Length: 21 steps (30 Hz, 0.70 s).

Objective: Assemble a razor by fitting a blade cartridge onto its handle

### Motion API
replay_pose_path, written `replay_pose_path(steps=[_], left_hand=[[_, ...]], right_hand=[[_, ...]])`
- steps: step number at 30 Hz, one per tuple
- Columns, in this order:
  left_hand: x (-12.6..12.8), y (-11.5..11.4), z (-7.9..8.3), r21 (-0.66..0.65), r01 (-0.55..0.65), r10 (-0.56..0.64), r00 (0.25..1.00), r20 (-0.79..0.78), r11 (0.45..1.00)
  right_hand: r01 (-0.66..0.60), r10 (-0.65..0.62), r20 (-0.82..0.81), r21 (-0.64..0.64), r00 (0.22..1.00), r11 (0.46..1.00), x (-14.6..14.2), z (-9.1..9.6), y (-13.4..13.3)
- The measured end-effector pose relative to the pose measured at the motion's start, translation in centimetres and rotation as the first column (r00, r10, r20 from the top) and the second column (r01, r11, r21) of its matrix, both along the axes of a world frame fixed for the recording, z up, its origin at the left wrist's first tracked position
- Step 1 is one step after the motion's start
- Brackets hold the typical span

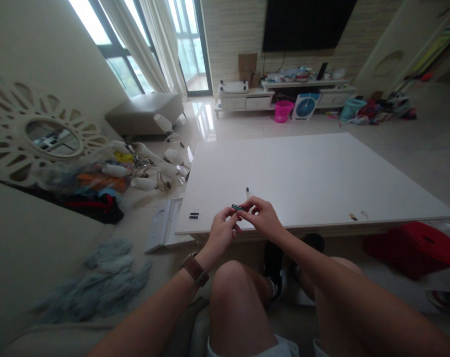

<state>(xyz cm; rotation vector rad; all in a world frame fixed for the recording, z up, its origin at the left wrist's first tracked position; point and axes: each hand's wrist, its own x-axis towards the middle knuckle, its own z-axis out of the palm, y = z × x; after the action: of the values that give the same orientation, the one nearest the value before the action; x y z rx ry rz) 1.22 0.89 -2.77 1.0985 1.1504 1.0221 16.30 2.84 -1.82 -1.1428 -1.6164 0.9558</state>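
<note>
Both my hands meet over the near edge of a low white table (314, 173). My left hand (221, 232) and my right hand (262, 217) each pinch one end of a small flat green part (238, 208) held between them. A brown watch strap sits on my left wrist. On the table just beyond my fingers lies a small dark stick-like piece (247, 191). A small black part (194, 215) rests near the table's front left corner.
Two tiny bits (353, 216) lie near the table's front right. A red stool (414, 246) stands at the right. A lamp fixture with white shades (150, 171) and clutter lie on the floor at left. A grey rug (102, 280) is beside my knee.
</note>
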Motion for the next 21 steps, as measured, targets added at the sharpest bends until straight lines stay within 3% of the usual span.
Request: replay_pose_path(steps=[21], left_hand=[[0.13,-0.07,0.45,0.01,0.011,-0.01,1.0,-0.029,1.0]], right_hand=[[0.003,-0.003,-0.002,0.128,1.0,0.992,0.02,0.38,-0.25]])
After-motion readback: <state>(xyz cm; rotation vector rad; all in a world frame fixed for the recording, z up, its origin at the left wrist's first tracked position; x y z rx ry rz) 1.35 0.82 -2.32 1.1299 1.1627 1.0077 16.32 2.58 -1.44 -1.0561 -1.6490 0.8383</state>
